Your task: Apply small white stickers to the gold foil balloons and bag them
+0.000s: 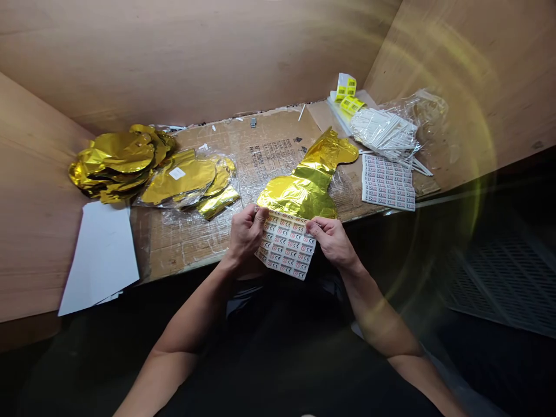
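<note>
Between my two hands is a sheet of small stickers [286, 246] printed with CE marks and red symbols, hanging over the table's front edge. My left hand [248, 231] is closed on its upper left corner, thumb on top. At the upper right corner my right hand [332, 238] pinches the same sheet. Just behind the sheet lies a flat gold foil balloon [299, 194], its lower edge partly hidden by the sheet. A second sticker sheet [388, 182] lies to the right on the table.
Gold foil balloons [117, 156] are piled at the left, beside bagged gold balloons [180, 179]. White paper sheets [102, 249] overhang the left front edge. White plastic sticks [384, 130] and yellow barcode labels [351, 104] lie at the right. Cardboard [195, 231] covers the table between wooden walls.
</note>
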A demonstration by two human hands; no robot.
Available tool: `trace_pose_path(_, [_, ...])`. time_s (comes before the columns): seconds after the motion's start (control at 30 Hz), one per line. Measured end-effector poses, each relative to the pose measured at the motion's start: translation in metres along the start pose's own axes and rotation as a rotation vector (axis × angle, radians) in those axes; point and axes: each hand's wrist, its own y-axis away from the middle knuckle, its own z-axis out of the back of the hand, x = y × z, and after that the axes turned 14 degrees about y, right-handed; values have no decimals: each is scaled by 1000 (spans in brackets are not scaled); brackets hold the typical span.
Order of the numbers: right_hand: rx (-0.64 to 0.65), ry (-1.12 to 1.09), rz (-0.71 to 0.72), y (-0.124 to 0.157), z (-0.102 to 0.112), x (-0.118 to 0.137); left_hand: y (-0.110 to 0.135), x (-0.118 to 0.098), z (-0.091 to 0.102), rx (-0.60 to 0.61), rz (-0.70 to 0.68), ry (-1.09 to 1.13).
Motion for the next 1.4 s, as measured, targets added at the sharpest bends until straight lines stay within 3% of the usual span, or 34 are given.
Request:
trace_pose_path(0.2, [-13,45,50,-6,9,1,-28,6,1,181,-14,20])
trace_pose_path(0.4, [-87,16,46,-20,1,2,-60,17,0,369,-13,86])
trace_pose_path(0.57, [-113,149,32,-27,-6,4,-69,27,1,350,-13,117])
trace_pose_path(0.77, [-83,216,-13,-37,-20,14,-62,33,13,305,24,197])
trace_pose_path(1.0, [97,364,45,-49,-18,29,-62,30,23,436,60,263])
trace_pose_path(1.23, [194,426,87,-65,-18,44,-62,34,21,432,63,243])
trace_pose_path(1.4, [160,414,69,-72,-18,42,-66,37,23,492,101,323])
